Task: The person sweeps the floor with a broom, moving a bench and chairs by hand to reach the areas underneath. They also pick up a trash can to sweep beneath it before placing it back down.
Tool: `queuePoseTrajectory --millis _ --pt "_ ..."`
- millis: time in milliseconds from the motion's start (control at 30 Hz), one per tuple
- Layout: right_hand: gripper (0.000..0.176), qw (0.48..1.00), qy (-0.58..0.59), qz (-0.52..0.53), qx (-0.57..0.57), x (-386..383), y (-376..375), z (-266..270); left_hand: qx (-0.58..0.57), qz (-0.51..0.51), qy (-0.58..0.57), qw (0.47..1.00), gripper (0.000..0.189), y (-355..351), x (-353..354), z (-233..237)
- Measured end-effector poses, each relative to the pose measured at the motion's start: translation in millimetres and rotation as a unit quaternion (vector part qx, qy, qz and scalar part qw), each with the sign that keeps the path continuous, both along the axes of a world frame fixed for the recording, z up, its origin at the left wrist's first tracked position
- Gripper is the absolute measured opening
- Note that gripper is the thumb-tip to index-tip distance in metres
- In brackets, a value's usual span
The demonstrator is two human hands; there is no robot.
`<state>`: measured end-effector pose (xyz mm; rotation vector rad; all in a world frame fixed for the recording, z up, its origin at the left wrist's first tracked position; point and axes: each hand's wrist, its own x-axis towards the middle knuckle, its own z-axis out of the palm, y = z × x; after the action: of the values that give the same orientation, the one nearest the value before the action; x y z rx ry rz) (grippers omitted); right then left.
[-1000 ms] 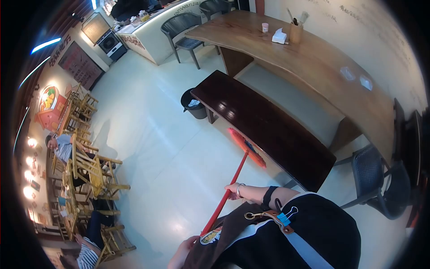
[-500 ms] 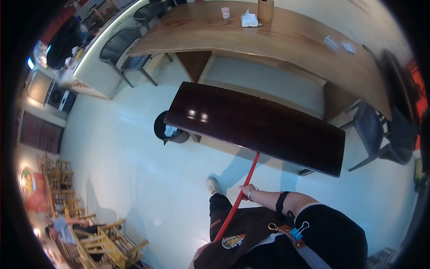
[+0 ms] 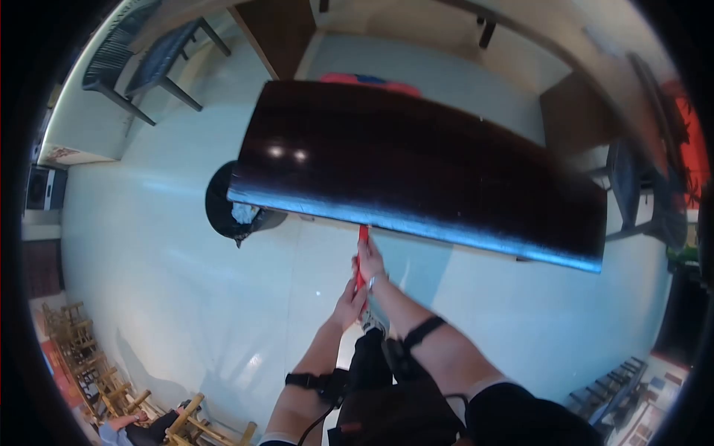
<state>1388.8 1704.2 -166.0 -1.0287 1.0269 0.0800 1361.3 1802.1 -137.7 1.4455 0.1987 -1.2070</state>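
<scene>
Red handle (image 3: 362, 236) sits at frame centre, running up from our hands and passing under the near edge of the dark bench (image 3: 416, 163); a red head (image 3: 335, 78) shows on the floor beyond the bench's far edge, upper centre. Our right hand (image 3: 370, 262) is closed around the handle just below the bench edge. Our left hand (image 3: 349, 303) is wrapped around it just beneath, and a black bin (image 3: 222, 215) stands by the bench's left end.

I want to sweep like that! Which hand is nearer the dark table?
The right hand: it holds the red handle right by the dark table; the left hand holds it farther back, nearer the body.
</scene>
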Motion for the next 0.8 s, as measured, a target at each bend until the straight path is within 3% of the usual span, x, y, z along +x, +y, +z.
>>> queuePoseTrajectory --millis 67,133,200,233,367,500,600,667,800 --pt "0.039 0.99 0.089 0.095 -0.062 2.5 -41.4 -30.7 0.031 -0.075 0.043 0.996 0.03 -4.7 -17.8 -14.5" --pt "0.042 0.945 0.161 0.201 -0.2 -32.9 -84.9 -42.1 -0.043 -0.217 -0.08 0.972 0.031 3.4 -52.6 -28.0" --pt "0.05 0.886 0.228 0.276 -0.294 -98.7 -113.0 -30.6 0.003 -0.241 -0.008 0.97 0.03 20.6 -72.1 -2.2" --pt "0.055 0.868 0.257 0.292 -0.309 -137.1 -119.1 -17.9 0.035 -0.259 0.051 0.964 0.03 27.3 -77.0 10.7" --pt "0.049 0.826 0.371 0.348 -0.242 -274.5 -110.1 45.1 0.117 -0.311 0.085 0.939 0.032 71.8 -97.4 27.2" --pt "0.049 0.793 0.416 0.385 -0.226 -376.7 -91.9 99.0 0.165 -0.293 0.091 0.937 0.031 91.2 -96.0 47.3" --pt "0.057 0.781 0.46 0.343 -0.245 -453.3 -69.9 138.0 0.162 -0.227 0.054 0.959 0.026 108.8 -92.6 59.9" --pt "0.066 0.757 0.517 0.353 -0.184 -505.1 -46.2 166.5 0.157 -0.154 0.034 0.975 0.026 122.7 -80.7 70.2" --pt "0.056 0.81 0.512 0.22 -0.181 -569.0 9.2 230.3 0.18 -0.106 0.038 0.977 0.026 145.1 -55.5 82.6"
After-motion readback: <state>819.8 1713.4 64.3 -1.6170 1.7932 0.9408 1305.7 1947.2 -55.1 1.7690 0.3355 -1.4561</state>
